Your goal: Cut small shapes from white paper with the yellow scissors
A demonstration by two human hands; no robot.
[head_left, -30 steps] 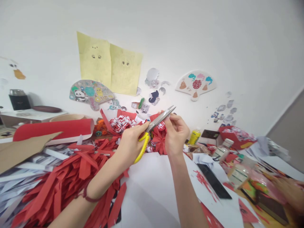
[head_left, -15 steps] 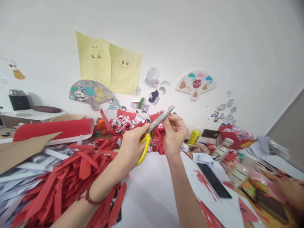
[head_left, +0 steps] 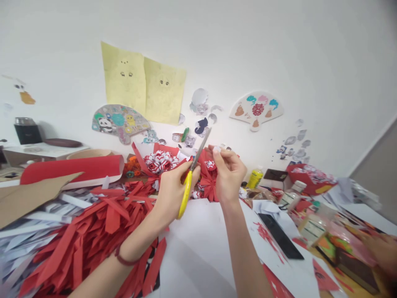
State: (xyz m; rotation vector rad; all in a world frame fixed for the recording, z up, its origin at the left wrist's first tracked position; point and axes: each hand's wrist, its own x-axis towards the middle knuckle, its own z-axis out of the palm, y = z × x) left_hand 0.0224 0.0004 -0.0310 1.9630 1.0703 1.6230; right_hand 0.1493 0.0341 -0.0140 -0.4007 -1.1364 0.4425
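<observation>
My left hand (head_left: 174, 187) is wrapped round the yellow handles of a pair of scissors (head_left: 186, 191), whose metal blades point up and look closed together. To its right, my right hand (head_left: 228, 174) pinches a small piece of white paper (head_left: 216, 150) between thumb and fingertips. The blade tips stand to the left of that paper, apart from it. Behind both hands are red-and-white paper flowers (head_left: 161, 161) in red wrapping and a red paper bow (head_left: 210, 187). Beneath my forearms lies a large white sheet (head_left: 198, 240).
A heap of red paper strips (head_left: 93, 231) and white strips (head_left: 27, 236) covers the left side. A red roll (head_left: 72, 169) lies behind it. At right are a black phone (head_left: 281, 236), a clear bottle (head_left: 291, 194), a yellow bottle (head_left: 254, 178) and another person's hand (head_left: 380, 248).
The scissors have swung away from the white paper to the left and now point more steeply upward. My right hand stays nearly in place, the paper piece now showing more clearly.
</observation>
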